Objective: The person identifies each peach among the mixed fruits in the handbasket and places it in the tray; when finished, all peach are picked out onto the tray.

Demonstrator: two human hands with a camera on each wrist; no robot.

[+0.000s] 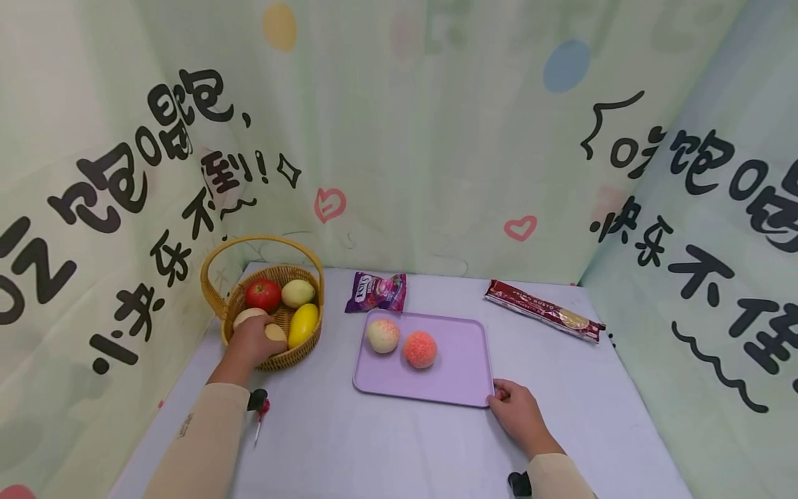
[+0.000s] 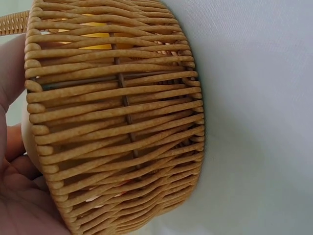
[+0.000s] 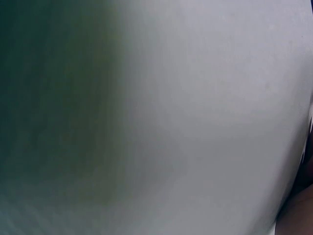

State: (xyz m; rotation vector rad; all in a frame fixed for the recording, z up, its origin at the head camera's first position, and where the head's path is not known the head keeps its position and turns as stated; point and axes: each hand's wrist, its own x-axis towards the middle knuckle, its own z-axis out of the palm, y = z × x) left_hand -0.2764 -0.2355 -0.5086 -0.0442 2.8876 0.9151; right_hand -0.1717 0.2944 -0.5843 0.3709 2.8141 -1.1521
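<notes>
My left hand (image 1: 251, 339) reaches over the near rim of a wicker basket (image 1: 298, 359). Its thumb and fingers lie around a pale yellowish round fruit (image 1: 275, 333); the fingertips are partly hidden. Beside that hand sits another pale fruit (image 1: 247, 316). Deeper in the basket are a red tomato (image 1: 263, 295), a pale green-yellow fruit (image 1: 298, 294) and a yellow mango-like fruit (image 1: 303, 324). With my right hand (image 1: 517, 414) I pinch the near right corner of a lilac tray (image 1: 458, 378). A whitish-pink peach (image 1: 383, 335) and a coral-pink ball-shaped fruit (image 1: 420, 349) lie on it.
Behind the tray lies a purple snack bag (image 1: 377, 292). A long dark red packet (image 1: 544, 310) lies at the back right. The basket's tall arched handle (image 1: 274, 238) rises behind the fruit. Printed curtains (image 1: 436, 159) enclose the table on the back and sides.
</notes>
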